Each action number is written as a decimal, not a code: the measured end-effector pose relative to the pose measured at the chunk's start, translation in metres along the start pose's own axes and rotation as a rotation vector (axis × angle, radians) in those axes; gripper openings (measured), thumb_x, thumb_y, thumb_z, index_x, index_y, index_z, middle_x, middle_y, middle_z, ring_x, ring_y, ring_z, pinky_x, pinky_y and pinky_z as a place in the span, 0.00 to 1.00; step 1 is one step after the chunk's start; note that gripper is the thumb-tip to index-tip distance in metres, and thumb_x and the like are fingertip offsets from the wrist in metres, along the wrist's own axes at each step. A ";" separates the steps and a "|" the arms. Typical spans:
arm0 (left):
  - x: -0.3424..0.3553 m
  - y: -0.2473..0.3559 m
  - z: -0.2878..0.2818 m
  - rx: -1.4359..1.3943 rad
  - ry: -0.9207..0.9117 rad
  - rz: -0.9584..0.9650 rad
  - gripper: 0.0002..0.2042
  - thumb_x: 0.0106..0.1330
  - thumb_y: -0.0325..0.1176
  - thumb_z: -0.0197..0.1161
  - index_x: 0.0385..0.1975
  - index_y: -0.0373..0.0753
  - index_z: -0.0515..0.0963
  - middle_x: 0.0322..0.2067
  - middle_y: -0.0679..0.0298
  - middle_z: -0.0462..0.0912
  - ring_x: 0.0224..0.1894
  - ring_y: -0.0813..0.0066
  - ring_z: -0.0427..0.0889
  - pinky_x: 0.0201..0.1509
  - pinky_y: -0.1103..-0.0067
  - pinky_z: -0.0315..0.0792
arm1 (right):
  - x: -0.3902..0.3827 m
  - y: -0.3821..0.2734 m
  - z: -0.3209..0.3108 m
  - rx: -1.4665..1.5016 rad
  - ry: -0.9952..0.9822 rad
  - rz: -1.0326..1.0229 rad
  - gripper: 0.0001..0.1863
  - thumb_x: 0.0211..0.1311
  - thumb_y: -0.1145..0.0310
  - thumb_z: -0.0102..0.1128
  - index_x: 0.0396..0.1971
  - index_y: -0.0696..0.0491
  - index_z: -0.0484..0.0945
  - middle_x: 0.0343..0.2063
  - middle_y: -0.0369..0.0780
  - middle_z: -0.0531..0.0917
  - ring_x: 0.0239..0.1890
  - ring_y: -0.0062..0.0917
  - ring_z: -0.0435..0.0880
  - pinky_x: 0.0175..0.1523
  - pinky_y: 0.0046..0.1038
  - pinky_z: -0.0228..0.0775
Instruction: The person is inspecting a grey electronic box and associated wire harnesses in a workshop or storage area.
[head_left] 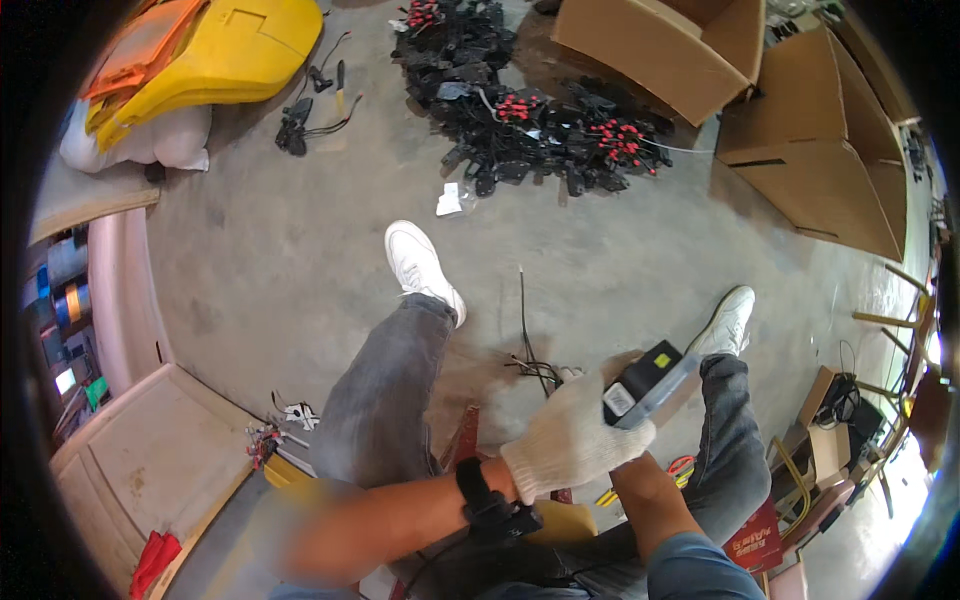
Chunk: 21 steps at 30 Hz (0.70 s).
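as the left hand (575, 440) in its cream knitted glove grips a black rectangular box (645, 383), the box slants lengthwise up and right, yellow-marked end toward the white right shoe (728, 325); i cannot tell the hidden right hand's state.

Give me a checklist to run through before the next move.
1. White-knit-gloved left hand at the black rectangular device with yellow square: ok.
2. Device raised off the grey concrete floor: ok.
3. Hand beyond the bare right forearm clearly visible: not ok, mostly hidden.
4. Which hand bears the device: cannot tell, they overlap.
5. Thin, loose black cables kept out from between the white lace-up shoes: not ok, they lie there.
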<state>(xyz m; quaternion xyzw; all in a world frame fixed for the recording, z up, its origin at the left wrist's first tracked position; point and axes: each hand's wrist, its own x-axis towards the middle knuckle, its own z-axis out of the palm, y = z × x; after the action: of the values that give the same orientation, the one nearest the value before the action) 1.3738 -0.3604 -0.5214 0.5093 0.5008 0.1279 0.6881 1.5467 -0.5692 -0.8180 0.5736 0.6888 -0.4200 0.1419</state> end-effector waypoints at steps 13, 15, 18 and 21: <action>-0.025 0.004 -0.015 -0.005 0.015 0.029 0.36 0.64 0.40 0.71 0.72 0.36 0.69 0.51 0.48 0.87 0.51 0.52 0.89 0.58 0.63 0.80 | 0.038 0.036 -0.025 -0.284 -0.108 -0.082 0.16 0.62 0.58 0.65 0.49 0.42 0.86 0.48 0.41 0.88 0.51 0.43 0.86 0.51 0.37 0.83; -0.007 0.025 -0.024 -0.096 -0.098 0.017 0.36 0.66 0.40 0.70 0.74 0.38 0.67 0.54 0.47 0.85 0.54 0.48 0.87 0.60 0.62 0.80 | 0.037 0.041 -0.033 -0.267 -0.131 -0.070 0.16 0.63 0.58 0.65 0.49 0.42 0.86 0.48 0.42 0.89 0.51 0.43 0.87 0.51 0.38 0.83; -0.014 0.006 -0.021 -0.200 0.100 0.091 0.36 0.66 0.39 0.69 0.74 0.39 0.67 0.55 0.44 0.84 0.55 0.44 0.86 0.61 0.61 0.79 | 0.036 0.041 -0.042 -0.247 -0.153 -0.060 0.16 0.63 0.57 0.65 0.50 0.42 0.87 0.47 0.42 0.89 0.50 0.43 0.87 0.50 0.38 0.83; -0.021 -0.004 -0.030 -0.130 0.184 0.120 0.35 0.66 0.38 0.68 0.73 0.38 0.67 0.56 0.45 0.84 0.54 0.45 0.87 0.60 0.61 0.80 | 0.032 0.052 -0.054 -0.239 -0.175 -0.015 0.16 0.64 0.57 0.64 0.50 0.43 0.87 0.46 0.42 0.89 0.49 0.43 0.88 0.50 0.38 0.83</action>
<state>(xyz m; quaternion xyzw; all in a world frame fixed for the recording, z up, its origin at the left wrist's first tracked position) 1.3383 -0.3598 -0.5122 0.4789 0.5209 0.2474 0.6619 1.5995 -0.5079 -0.8284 0.5086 0.7232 -0.3845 0.2654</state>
